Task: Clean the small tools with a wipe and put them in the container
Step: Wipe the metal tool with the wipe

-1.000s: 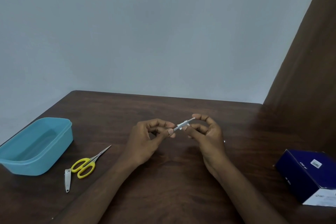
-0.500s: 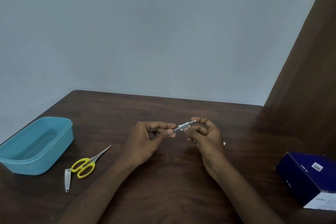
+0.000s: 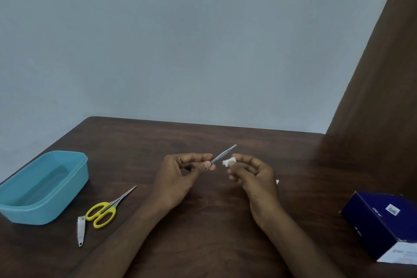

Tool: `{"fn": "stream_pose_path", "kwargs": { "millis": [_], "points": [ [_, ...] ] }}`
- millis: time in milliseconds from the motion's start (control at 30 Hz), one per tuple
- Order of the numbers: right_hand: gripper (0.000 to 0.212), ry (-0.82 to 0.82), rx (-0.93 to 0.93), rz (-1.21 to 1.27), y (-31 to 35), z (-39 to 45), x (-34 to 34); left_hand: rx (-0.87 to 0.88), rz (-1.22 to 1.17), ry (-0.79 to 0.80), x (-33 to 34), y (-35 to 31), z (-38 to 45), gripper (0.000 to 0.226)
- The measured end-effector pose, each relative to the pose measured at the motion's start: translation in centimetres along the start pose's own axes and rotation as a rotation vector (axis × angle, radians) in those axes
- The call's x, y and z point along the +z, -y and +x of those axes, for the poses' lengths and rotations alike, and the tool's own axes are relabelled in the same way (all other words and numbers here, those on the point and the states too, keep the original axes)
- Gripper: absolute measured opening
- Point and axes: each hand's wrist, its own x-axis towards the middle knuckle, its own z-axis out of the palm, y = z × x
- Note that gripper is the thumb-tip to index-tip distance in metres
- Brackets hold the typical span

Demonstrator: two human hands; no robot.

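Far left on the tabletop (image 3: 203, 221) sits the blue container (image 3: 74, 178), nothing visible inside it. Just beside it lie the nail clipper (image 3: 80, 230) and the yellow scissors (image 3: 106, 211), handles nearly touching the clipper, both waiting their turn.

Centre stage: the left hand (image 3: 180, 178) has its grip pinched on the near end of the tweezers (image 3: 223, 153), thumb and forefinger closed round it, tip slanting up and away. Just to its right, the right hand (image 3: 255, 174) pinches a small white wipe (image 3: 229, 162) in its fingertips, close to the tweezers but apparently off the metal. Far right, a dark blue box (image 3: 383, 223) at the table's edge.

So we're mid-clean on the first tool, by the look of it. Next call, I'd say: either another pass with the wipe along the shaft, or carry the tweezers left across to the container.

Half a second ago the wipe was wrapped on the tweezers; now the right hand has drawn back, leaving the shaft bare.
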Motion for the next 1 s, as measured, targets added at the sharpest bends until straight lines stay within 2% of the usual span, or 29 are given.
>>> {"fn": "stream_pose_path", "kwargs": {
  "millis": [133, 267, 400, 500, 567, 633, 767, 933, 1000],
  "points": [
    [0.014, 0.100, -0.033, -0.074, 0.1, -1.1, 1.1, 0.031, 0.139, 0.013, 0.0, -0.2, -0.3, 0.021],
    [0.019, 0.166, -0.038, -0.041, 0.4, -1.7, 1.4, 0.096, 0.262, -0.034, 0.3, -0.4, -0.7, 0.016],
    [0.014, 0.145, -0.073, -0.053, 0.5, -1.7, 1.4, 0.092, 0.306, 0.065, 0.3, -0.4, -0.8, 0.025],
    [0.011, 0.137, -0.224, -0.294, 0.4, -1.2, 0.8, 0.108, 0.320, 0.029, 0.2, -0.4, -0.8, 0.033],
    [0.013, 0.196, -0.377, -0.536, 0.0, -1.2, 0.5, 0.126, 0.288, -0.071, 0.1, -0.3, -0.6, 0.026],
    [0.014, 0.242, -0.435, -0.608, -0.2, -1.8, 0.8, 0.105, 0.226, -0.110, -0.1, -0.1, -0.3, 0.018],
    [0.012, 0.232, -0.400, -0.570, -0.8, -1.6, 1.1, 0.041, 0.073, -0.106, -0.3, 0.2, 0.2, 0.009],
    [0.004, 0.282, -0.164, -0.225, -0.2, -0.8, 0.4, -0.053, -0.129, -0.145, -0.3, -0.2, 0.4, 0.008],
    [0.005, 0.195, -0.204, -0.201, 0.1, -0.6, 0.2, -0.077, -0.177, -0.156, -0.3, -0.2, 0.3, 0.009]
  ]
}}
